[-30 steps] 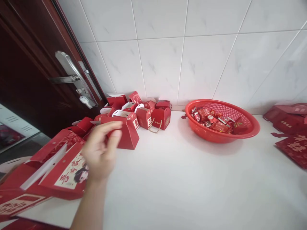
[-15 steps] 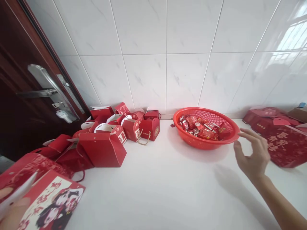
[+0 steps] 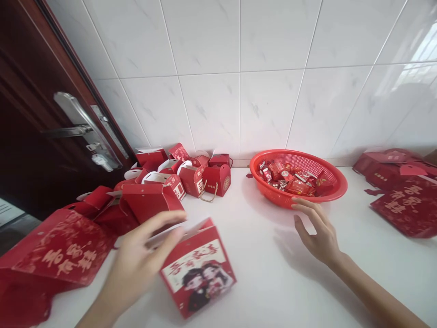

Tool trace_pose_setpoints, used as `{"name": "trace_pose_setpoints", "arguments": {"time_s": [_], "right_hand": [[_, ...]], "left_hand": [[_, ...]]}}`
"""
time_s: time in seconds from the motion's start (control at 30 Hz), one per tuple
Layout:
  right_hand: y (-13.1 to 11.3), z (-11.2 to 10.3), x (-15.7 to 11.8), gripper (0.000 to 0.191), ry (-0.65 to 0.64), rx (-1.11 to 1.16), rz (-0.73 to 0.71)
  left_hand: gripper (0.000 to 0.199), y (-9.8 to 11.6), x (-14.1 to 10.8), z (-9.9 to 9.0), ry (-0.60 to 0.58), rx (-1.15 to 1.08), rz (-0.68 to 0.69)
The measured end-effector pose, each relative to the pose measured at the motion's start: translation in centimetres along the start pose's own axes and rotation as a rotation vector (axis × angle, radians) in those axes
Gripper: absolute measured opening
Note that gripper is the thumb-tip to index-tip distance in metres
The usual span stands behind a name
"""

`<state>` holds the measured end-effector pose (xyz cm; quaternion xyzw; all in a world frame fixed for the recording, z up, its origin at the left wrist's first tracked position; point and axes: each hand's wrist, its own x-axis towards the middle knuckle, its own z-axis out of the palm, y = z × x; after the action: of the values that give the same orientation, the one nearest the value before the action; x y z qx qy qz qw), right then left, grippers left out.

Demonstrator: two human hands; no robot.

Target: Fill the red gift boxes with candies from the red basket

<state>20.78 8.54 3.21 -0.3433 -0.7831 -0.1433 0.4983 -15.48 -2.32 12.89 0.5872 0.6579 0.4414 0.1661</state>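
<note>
My left hand [image 3: 150,255] grips a red paper gift box [image 3: 201,273] by its top edge, thumb on the near side and fingers behind. A cartoon couple and red lettering are printed on the front of this box, which is tilted over the white surface. On the right, my right hand [image 3: 317,232] hovers with fingers apart and nothing in them, just in front of a red plastic basket [image 3: 297,200]. Inside the basket lie several red-wrapped candies [image 3: 283,177].
Several red gift boxes [image 3: 150,196] crowd the left side, with a larger lettered box [image 3: 64,255] nearer me. Folded red boxes [image 3: 409,200] lie at the right. A tiled wall [image 3: 208,114] stands behind, and a dark door [image 3: 23,114] with a metal handle is at left.
My left hand has carried the couple-printed box from the lower left corner towards the middle. My right hand has moved left, to the front of the basket.
</note>
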Motion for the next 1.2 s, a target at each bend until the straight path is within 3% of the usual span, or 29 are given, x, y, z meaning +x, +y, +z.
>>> {"name": "trace_pose_setpoints", "arguments": {"time_s": [0.07, 0.13, 0.27, 0.4, 0.6, 0.7, 0.87, 1.0, 1.07, 1.2], "right_hand": [[-1.3, 0.2, -0.1, 0.028, -0.045, 0.095, 0.016], [-2.6, 0.2, -0.2, 0.028, -0.118, 0.223, 0.049], [-4.6, 0.5, -0.4, 0.043, -0.304, 0.431, 0.148], [-4.8, 1.3, -1.0, 0.052, -0.436, 0.560, 0.341], [-4.8, 1.9, -1.5, 0.038, -0.576, 0.694, 0.502], [-5.0, 2.0, -1.4, 0.036, -0.590, 0.721, 0.531], [-5.2, 2.3, -1.5, 0.038, -0.589, 0.767, 0.559], [-5.2, 2.3, -1.5, 0.041, -0.598, 0.773, 0.572], [-5.2, 2.3, -1.4, 0.043, -0.598, 0.778, 0.586], [-5.2, 2.4, -1.5, 0.045, -0.594, 0.802, 0.613]], "left_hand": [[0.031, 1.3, 1.9, 2.7, -0.170, -0.124, 0.028], [0.029, 2.3, 3.5, 4.9, -0.247, -0.225, 0.016], [0.031, 3.7, 5.1, 8.0, -0.307, -0.368, -0.010], [0.029, 4.7, 5.2, 9.4, -0.359, -0.452, -0.006], [0.021, 5.2, 5.0, 10.3, -0.502, -0.603, -0.160], [0.014, 5.0, 5.2, 10.5, -0.529, -0.630, -0.208], [0.021, 4.1, 5.1, 10.1, -0.599, -0.665, -0.237], [0.046, 2.7, 4.0, 9.5, -0.562, -0.662, -0.143], [0.062, 1.8, 3.2, 9.3, -0.524, -0.682, -0.160], [0.086, -0.2, 1.7, 9.7, -0.566, -0.774, -0.205]]}}
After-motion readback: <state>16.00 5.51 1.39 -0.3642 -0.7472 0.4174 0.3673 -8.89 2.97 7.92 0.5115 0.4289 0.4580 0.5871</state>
